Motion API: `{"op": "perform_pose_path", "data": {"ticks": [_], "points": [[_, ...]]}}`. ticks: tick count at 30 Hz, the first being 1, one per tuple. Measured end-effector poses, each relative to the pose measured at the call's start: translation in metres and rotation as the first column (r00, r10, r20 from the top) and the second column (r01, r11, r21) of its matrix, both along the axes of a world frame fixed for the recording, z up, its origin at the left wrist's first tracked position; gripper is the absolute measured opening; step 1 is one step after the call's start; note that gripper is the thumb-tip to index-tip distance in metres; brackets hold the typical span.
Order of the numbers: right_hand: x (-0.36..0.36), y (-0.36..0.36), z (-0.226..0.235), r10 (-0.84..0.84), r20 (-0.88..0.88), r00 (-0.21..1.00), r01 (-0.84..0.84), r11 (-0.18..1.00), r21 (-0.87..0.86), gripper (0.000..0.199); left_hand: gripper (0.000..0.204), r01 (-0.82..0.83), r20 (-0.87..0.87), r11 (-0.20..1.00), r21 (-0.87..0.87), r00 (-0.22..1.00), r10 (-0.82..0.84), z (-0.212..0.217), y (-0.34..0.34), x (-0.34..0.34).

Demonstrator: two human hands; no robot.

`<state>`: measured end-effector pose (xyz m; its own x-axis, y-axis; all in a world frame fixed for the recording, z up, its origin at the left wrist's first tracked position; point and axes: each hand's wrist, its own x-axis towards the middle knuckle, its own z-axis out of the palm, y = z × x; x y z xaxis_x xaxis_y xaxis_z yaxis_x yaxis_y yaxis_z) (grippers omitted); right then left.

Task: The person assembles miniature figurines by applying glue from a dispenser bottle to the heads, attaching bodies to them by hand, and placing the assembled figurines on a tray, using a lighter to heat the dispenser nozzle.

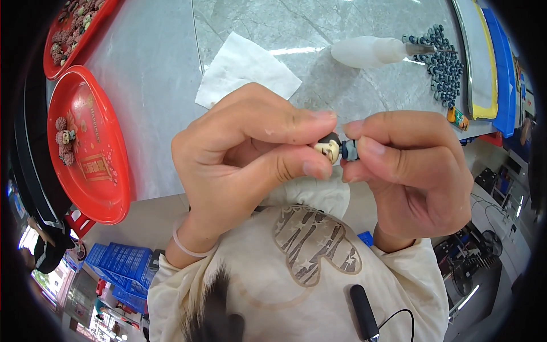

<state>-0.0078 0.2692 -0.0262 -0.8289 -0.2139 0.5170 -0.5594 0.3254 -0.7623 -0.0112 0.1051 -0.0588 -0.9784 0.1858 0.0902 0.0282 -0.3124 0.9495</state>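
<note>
Between my two hands is a tiny figurine, its pale head with dark hair [329,149] meeting a small blue-grey body [348,150]. My left hand [245,139] pinches the head between thumb and index finger. The body is gripped by the thumb and fingers of my right hand [413,165]. Head and body touch or nearly touch; the joint is too small to tell. Many more small blue-grey bodies [446,71] lie in a heap at the far right of the grey table. Beside them rests a white squeeze bottle [370,52] with a thin metal tip.
A white tissue [245,71] lies beyond my left hand. At the left edge sits a red oval tray [117,171] holding a few small figurine pieces [66,139]; another red tray [52,71] behind it holds several more. A blue bin [504,74] borders the right side. Blue crates [122,265] stand below left.
</note>
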Motion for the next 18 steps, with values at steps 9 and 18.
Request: {"op": "perform_pose_path", "data": {"ticks": [9,18], "points": [[-0.0003,-0.0051,-0.0044,-0.052,-0.021,0.998,0.053,0.997,0.051,0.020,0.030,-0.046,-0.120,0.989,-0.140,0.992,0.029,-0.0060,-0.0006,0.0004],[0.0008,-0.0063,-0.0039,-0.064,0.061,0.996,0.063,0.998,0.024,0.017,0.024,-0.015,0.015,0.998,-0.066,1.000,0.016,0.0037,-0.0008,-0.0019]]}}
